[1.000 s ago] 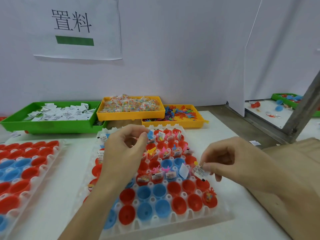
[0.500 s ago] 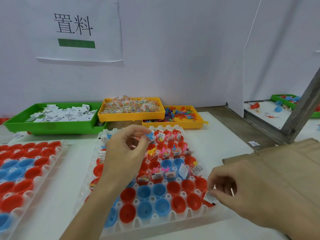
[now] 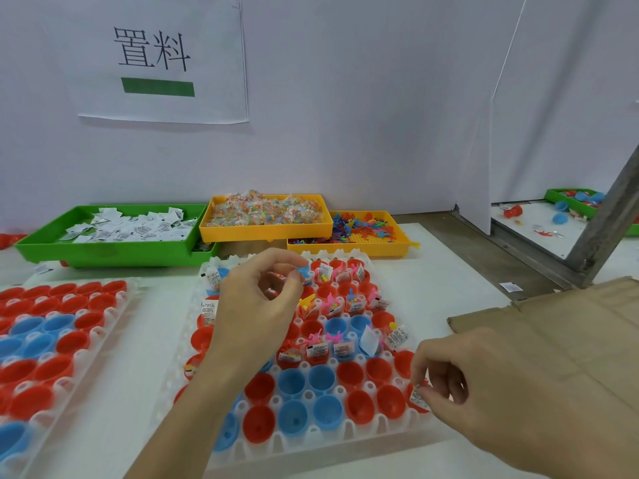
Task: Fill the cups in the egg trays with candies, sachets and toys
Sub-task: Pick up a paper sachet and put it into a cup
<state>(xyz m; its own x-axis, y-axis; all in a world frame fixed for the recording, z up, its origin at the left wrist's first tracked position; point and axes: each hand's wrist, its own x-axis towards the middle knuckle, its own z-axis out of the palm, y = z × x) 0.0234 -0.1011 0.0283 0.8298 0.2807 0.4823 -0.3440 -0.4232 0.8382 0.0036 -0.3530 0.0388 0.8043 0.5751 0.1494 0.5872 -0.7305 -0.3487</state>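
second tray (image 3: 114, 305) left of egg tray (image 3: 349, 440) | bins (image 3: 114, 252) behind

Red and blue plastic cups (image 3: 294, 383) are filling the translucent white egg tray (image 3: 311, 447). A green plastic bin (image 3: 103, 252) is holding white, black-printed paper sachets (image 3: 131, 228); two yellow plastic bins (image 3: 266, 233) are showing multicoloured candies and toys.

A packing workshop — sorted supply bins (image 3: 114, 252), rows of egg trays (image 3: 311, 447), a posted wall sign (image 3: 155, 60).

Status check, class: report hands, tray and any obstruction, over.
Right hand pinching sachet over red cup. Left hand holding small pieces. Front cups unfilled. Nothing blocking.
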